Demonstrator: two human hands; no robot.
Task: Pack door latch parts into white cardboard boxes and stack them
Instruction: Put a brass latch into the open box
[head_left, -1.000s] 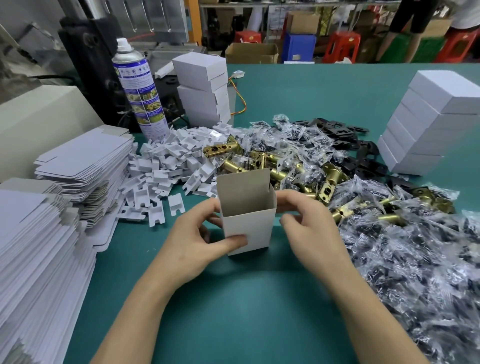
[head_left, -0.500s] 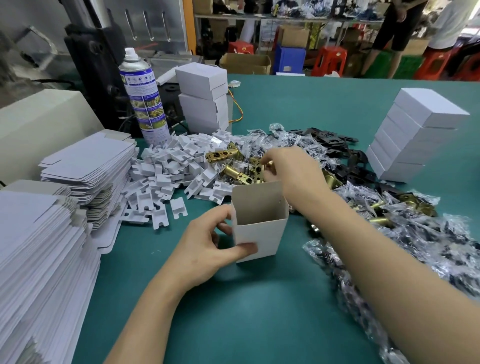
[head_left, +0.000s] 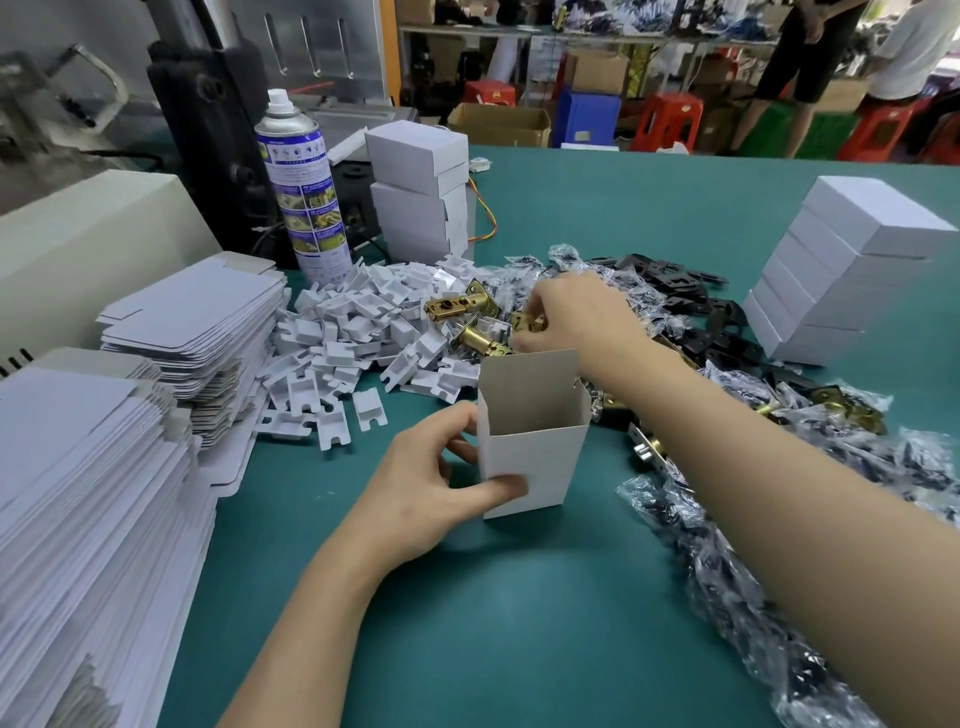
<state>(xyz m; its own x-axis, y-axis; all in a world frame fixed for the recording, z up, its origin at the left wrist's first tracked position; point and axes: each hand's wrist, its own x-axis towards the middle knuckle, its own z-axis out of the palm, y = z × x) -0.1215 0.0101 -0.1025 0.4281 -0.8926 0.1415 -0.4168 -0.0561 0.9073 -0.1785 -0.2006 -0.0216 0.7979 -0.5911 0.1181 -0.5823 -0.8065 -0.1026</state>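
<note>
An open white cardboard box (head_left: 535, 457) stands upright on the green table (head_left: 467, 623), its top flap raised. My left hand (head_left: 426, 488) grips the box's left side, thumb across its front. Behind the box, my right hand (head_left: 576, 317) reaches into the pile of brass door latches (head_left: 462, 306) and pinches one brass latch (head_left: 527, 322). Closed white boxes sit in two stacks, one at the back centre (head_left: 421, 192) and one at the right (head_left: 841, 270).
Flat box blanks (head_left: 197, 312) are piled at the left, with a taller pile (head_left: 78, 519) nearer me. White plastic inserts (head_left: 353, 343) lie heaped beside a spray can (head_left: 301, 182). Bagged black parts (head_left: 779, 519) cover the right side. People stand in the background.
My right hand left the box's right side and reached back into the latch pile, closing on a brass latch. My left hand kept hold of the box.
</note>
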